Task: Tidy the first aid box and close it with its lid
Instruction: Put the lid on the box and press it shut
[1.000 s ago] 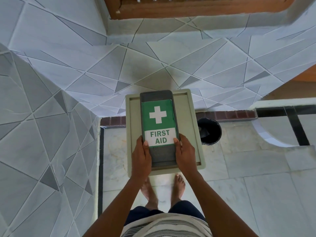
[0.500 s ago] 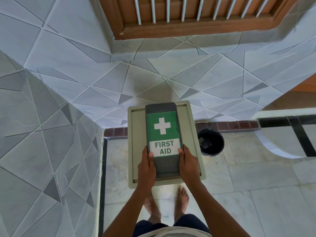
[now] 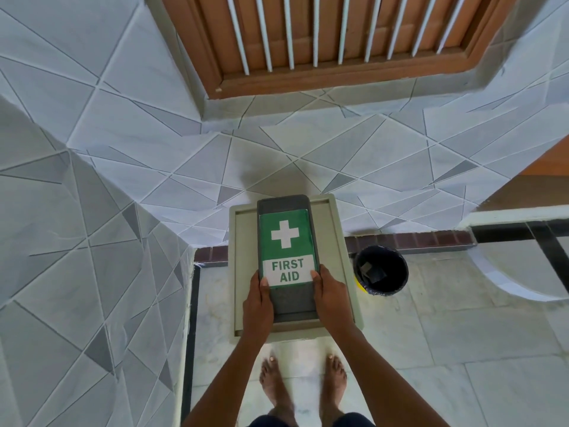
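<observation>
The first aid box is a dark grey case whose lid carries a green label with a white cross and the words FIRST AID. The lid lies flat over the box, so the contents are hidden. The box rests lengthwise on a beige rectangular table top. My left hand grips the near left edge of the box and my right hand grips the near right edge, thumbs resting on the lid.
A black bin stands on the floor right of the table. Grey tiled walls rise at the left and behind, with a barred wooden window above. My bare feet stand on marble floor below the table.
The view has tilted up, showing more of the window. My hands and the box keep the same hold and place on the table.
</observation>
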Demonstrator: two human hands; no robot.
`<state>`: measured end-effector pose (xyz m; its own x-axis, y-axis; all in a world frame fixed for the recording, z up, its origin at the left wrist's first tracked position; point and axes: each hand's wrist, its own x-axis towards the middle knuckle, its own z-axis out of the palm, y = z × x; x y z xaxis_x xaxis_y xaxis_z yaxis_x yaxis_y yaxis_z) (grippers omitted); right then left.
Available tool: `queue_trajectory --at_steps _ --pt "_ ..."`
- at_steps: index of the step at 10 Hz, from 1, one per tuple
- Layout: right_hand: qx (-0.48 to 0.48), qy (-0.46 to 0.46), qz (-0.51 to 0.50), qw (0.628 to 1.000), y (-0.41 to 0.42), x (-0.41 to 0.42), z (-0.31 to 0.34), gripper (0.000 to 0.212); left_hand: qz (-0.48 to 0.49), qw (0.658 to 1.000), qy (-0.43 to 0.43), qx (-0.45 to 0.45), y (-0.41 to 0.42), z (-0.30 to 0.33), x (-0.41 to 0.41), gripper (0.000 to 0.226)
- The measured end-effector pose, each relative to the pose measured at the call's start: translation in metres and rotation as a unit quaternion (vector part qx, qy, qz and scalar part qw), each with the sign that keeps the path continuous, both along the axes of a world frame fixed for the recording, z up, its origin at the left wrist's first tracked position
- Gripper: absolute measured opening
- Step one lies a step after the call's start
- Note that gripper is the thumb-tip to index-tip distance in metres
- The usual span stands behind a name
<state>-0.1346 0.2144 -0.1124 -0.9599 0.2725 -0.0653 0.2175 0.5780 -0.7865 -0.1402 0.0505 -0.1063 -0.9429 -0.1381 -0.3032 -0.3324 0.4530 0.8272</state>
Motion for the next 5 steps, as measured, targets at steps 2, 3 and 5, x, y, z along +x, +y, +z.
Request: queue_trajectory --at_steps 2,3,5 --pt "-0.012 -0.012 0.032 0.999 0.008 -0.002 0.002 0.030 0.027 0.999 -0.010 -0.014 0.002 0.000 0.000 0.042" --pt "-0.007 -0.008 0.031 0.999 0.012 0.002 0.006 0.031 0.028 0.999 0.005 -0.037 0.001 0.003 0.004 0.041" --pt "0.007 0.012 -0.032 0.999 0.013 0.036 0.026 0.039 0.129 0.987 0.083 -0.041 -0.006 0.023 0.038 0.036"
